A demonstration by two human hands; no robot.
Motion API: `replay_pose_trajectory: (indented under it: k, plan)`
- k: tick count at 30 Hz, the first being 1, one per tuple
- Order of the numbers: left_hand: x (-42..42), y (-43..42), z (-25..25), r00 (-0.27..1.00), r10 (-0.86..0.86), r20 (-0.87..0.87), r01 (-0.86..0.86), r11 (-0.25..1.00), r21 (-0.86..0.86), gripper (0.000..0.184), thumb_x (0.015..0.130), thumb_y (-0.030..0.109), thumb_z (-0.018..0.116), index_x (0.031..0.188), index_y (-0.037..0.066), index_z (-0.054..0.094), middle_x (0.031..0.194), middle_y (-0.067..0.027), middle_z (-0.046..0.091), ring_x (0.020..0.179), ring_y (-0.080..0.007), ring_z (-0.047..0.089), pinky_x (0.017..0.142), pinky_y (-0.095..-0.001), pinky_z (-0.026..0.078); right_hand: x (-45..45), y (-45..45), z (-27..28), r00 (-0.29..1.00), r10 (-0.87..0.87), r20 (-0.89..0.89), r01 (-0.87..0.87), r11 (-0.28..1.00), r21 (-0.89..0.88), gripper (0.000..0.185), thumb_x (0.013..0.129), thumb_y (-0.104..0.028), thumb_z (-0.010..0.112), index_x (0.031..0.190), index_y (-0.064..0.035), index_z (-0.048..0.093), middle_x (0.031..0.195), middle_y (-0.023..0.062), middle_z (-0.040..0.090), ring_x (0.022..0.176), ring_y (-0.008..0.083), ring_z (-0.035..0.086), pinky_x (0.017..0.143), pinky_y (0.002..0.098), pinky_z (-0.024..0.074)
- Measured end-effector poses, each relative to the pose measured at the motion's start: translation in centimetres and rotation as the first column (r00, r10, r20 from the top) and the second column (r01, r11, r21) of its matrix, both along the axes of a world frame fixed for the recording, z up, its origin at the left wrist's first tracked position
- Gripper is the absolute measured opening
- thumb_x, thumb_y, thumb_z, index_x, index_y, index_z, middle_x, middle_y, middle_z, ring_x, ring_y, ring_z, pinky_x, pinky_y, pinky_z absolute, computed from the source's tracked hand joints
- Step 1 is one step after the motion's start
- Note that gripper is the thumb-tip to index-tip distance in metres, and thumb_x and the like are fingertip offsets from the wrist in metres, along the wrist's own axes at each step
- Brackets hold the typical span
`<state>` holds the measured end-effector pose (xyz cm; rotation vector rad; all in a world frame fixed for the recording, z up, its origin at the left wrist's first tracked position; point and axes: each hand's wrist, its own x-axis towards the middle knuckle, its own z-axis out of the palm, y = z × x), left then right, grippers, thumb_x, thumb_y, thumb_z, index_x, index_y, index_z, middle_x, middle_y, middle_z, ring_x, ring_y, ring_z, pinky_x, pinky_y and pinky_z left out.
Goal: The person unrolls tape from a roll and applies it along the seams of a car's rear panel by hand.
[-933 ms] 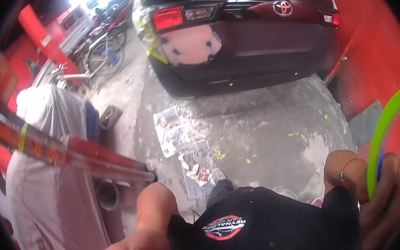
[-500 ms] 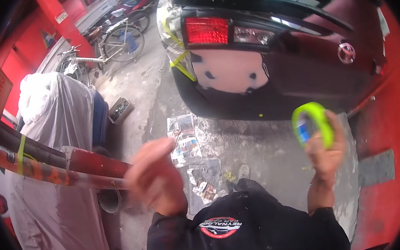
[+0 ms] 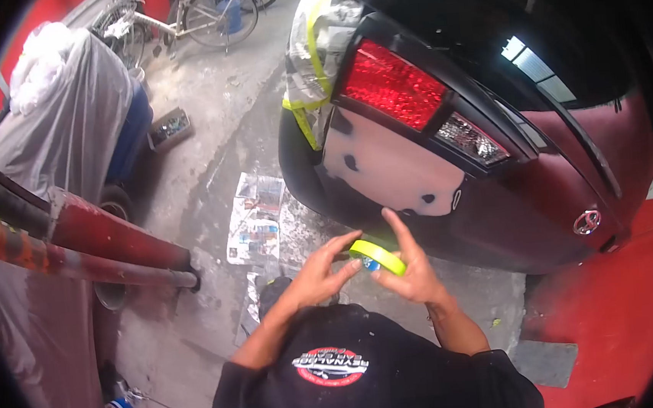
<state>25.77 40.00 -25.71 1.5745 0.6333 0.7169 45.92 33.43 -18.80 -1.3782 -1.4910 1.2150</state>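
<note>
A roll of yellow-green tape (image 3: 377, 257) is between my two hands, in front of my chest. My right hand (image 3: 411, 270) holds the roll at its right side, the index finger stretched up. Against the roll's left side, the fingers and thumb of my left hand (image 3: 329, 269) touch its edge. Beyond them stands the dark car's rear (image 3: 458, 217), with a pale filler patch (image 3: 385, 165) below the red tail light (image 3: 394, 83). Newspaper masking (image 3: 325, 39) with yellow-green tape strips covers the car's left corner.
Newspaper sheets (image 3: 255, 217) lie on the concrete floor. At left are a red metal bar (image 3: 114, 236) and a grey-covered object (image 3: 74, 116). A small box (image 3: 169, 130) and a bicycle (image 3: 197, 18) stand farther back. A grey board (image 3: 546, 363) lies at lower right.
The tape roll has come inward from the right in my right hand, and my left hand has moved across to meet it. The view has shifted nearer the tail light.
</note>
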Motion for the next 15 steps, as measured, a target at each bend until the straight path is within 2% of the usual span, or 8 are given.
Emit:
replay_pose_trajectory:
  k: [1, 2, 4, 6, 8, 12, 14, 15]
  plan:
    - [0.0, 1.3, -0.2, 1.0, -0.001, 0.012, 0.002, 1.0, -0.022, 0.053, 0.1, 0.019, 0.065, 0.147, 0.001, 0.048, 0.138, -0.0134, 0.058, 0.122, -0.0212, 0.059, 0.104, -0.0366, 0.049, -0.1, 0.8, -0.2, 0.984, -0.017, -0.175, 0.02, 1.0, 0.016, 0.093, 0.084, -0.001, 0.065, 0.161, -0.0002, 0.013, 0.133, 0.0167, 0.06, 0.086, 0.0134, 0.066, 0.074, 0.0282, 0.0507]
    - [0.0, 2.8, -0.4, 0.998, -0.05, 0.031, 0.052, 0.995, -0.085, 0.05, 0.1, 0.02, 0.064, 0.144, 0.001, 0.051, 0.126, -0.0143, 0.063, 0.112, -0.0208, 0.063, 0.097, -0.0353, 0.051, -0.5, 1.8, 0.6, 0.964, -0.044, -0.263, 0.023, 0.997, -0.079, 0.096, 0.083, 0.001, 0.067, 0.161, 0.0016, 0.011, 0.153, 0.0134, 0.039, 0.093, 0.0084, 0.061, 0.076, 0.0234, 0.0489]
    - [0.1, 5.5, -0.9, 0.996, -0.066, 0.053, 0.074, 0.983, -0.168, 0.041, 0.1, 0.018, 0.064, 0.135, -0.001, 0.057, 0.105, -0.0113, 0.072, 0.094, -0.0152, 0.066, 0.084, -0.0321, 0.053, -1.3, 4.0, -0.2, 0.943, -0.145, -0.299, 0.138, 0.989, -0.046, 0.087, 0.084, -0.001, 0.067, 0.157, 0.004, 0.02, 0.132, 0.0138, 0.059, 0.092, 0.011, 0.063, 0.078, 0.0255, 0.0504]
    - [-0.6, 8.5, -2.0, 0.982, -0.069, 0.175, 0.096, 0.984, -0.15, 0.039, 0.1, 0.017, 0.065, 0.134, -0.001, 0.058, 0.106, -0.0107, 0.072, 0.095, -0.0141, 0.066, 0.085, -0.0316, 0.053, -2.9, 6.8, 0.1, 0.895, -0.271, -0.355, 0.282, 0.959, -0.022, 0.066, 0.088, -0.006, 0.067, 0.146, 0.0045, 0.04, 0.11, 0.0115, 0.071, 0.099, 0.0145, 0.066, 0.087, 0.028, 0.0523]
    - [-1.5, 11.6, -3.0, 0.936, -0.004, 0.353, 0.066, 0.984, -0.164, 0.035, 0.099, 0.014, 0.066, 0.13, -0.001, 0.061, 0.108, -0.01, 0.073, 0.097, -0.0116, 0.065, 0.086, -0.0304, 0.053, -3.4, 8.7, -1.4, 0.897, -0.232, -0.376, 0.242, 0.97, -0.021, 0.043, 0.091, -0.01, 0.068, 0.13, 0.0039, 0.056, 0.11, 0.0136, 0.071, 0.103, 0.0161, 0.067, 0.092, 0.0305, 0.0523]
    - [-5.9, 17.1, -2.7, 0.968, 0.014, 0.251, 0.014, 0.994, -0.112, 0.041, 0.097, 0.018, 0.069, 0.132, -0.001, 0.06, 0.11, -0.0131, 0.073, 0.099, -0.0135, 0.067, 0.086, -0.0312, 0.054, -7.2, 11.9, -2.5, 0.894, -0.153, -0.42, 0.186, 0.982, 0.04, 0.043, 0.093, -0.016, 0.07, 0.129, 0.0038, 0.058, 0.104, 0.0127, 0.072, 0.095, 0.0154, 0.066, 0.089, 0.0317, 0.0521]
    - [-7.4, 19.2, -2.4, 0.961, -0.274, 0.02, 0.273, 0.941, -0.198, 0.051, 0.097, 0.016, 0.07, 0.142, -0.001, 0.052, 0.119, -0.0101, 0.069, 0.102, -0.0136, 0.066, 0.088, -0.0288, 0.054, -8.3, 12.4, -2.2, 0.879, -0.138, -0.455, 0.163, 0.986, 0.016, 0.046, 0.093, -0.015, 0.071, 0.132, 0.0046, 0.056, 0.103, 0.0127, 0.072, 0.095, 0.0166, 0.067, 0.089, 0.0326, 0.052]
    - [-7.6, 19.3, -2.8, 0.958, -0.286, 0.033, 0.286, 0.933, -0.217, 0.051, 0.097, 0.016, 0.07, 0.142, -0.001, 0.052, 0.119, -0.0101, 0.069, 0.102, -0.0136, 0.066, 0.088, -0.0288, 0.054, -8.9, 12.4, -2.0, 0.849, -0.109, -0.517, 0.142, 0.99, 0.023, 0.049, 0.092, -0.014, 0.071, 0.134, 0.0053, 0.055, 0.102, 0.0126, 0.071, 0.095, 0.0178, 0.067, 0.089, 0.0335, 0.0519]
